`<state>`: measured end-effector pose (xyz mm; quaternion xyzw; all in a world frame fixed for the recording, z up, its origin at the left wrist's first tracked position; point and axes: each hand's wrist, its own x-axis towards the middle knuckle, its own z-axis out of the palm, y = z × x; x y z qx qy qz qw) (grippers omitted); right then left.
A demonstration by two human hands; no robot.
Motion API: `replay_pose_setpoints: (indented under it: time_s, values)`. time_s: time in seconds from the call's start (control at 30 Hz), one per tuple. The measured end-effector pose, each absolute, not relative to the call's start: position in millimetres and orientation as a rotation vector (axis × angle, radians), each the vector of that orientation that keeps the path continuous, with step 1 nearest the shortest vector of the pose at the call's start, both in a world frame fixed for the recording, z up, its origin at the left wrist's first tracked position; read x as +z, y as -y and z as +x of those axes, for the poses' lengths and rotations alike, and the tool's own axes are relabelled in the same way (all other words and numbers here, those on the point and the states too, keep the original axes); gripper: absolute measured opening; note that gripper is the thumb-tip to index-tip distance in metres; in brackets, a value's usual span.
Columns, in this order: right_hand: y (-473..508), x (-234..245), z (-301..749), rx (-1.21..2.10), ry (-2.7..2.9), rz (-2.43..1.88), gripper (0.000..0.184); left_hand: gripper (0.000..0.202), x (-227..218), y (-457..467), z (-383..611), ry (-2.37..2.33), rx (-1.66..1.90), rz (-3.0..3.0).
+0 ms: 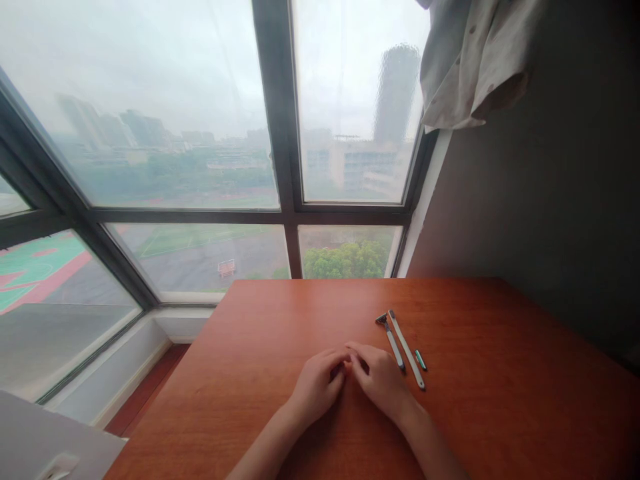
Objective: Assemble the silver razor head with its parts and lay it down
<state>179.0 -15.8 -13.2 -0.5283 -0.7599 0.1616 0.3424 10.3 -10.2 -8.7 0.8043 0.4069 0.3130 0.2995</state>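
My left hand (317, 385) and my right hand (381, 377) rest on the reddish wooden table (500, 413), fingertips meeting in a pinch at the middle. Whatever they pinch is too small to make out. Just right of my right hand lie two long thin white tools: one with a dark head (391, 340) and a longer one (407, 349) beside it. A small teal cap-like piece (421, 360) lies right of them.
A large window (280, 167) stands behind the table, with a low sill at the left. A dark wall (550, 200) borders the table's right side. A pale shirt (470, 67) hangs at the upper right.
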Motion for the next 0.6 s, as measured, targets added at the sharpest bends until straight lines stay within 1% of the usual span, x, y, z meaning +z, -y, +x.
replay_pose_setpoints:
  time_s: [0.07,0.17,0.3,0.5,0.6]
  values:
    - [11.3,-12.4,195.2,0.348,1.875,-1.425,0.027,0.029,-9.8,10.6,9.7,-1.107,0.819,2.138]
    - [7.0,-13.0,229.4,0.222,1.679,-1.614,0.025,0.025,-10.7,10.4,9.2,-1.136,0.796,2.141]
    - [9.4,-21.3,268.2,0.07,1.658,-1.869,0.025,0.024,-10.9,9.4,9.7,-1.147,0.817,2.117]
    - [12.3,-37.9,281.0,0.044,1.739,-1.963,0.021,0.023,-8.6,9.8,10.3,-1.144,0.829,2.112]
    - [11.6,-41.3,284.8,0.094,1.698,-1.937,0.023,0.022,-7.6,9.5,10.1,-1.141,0.839,2.115]
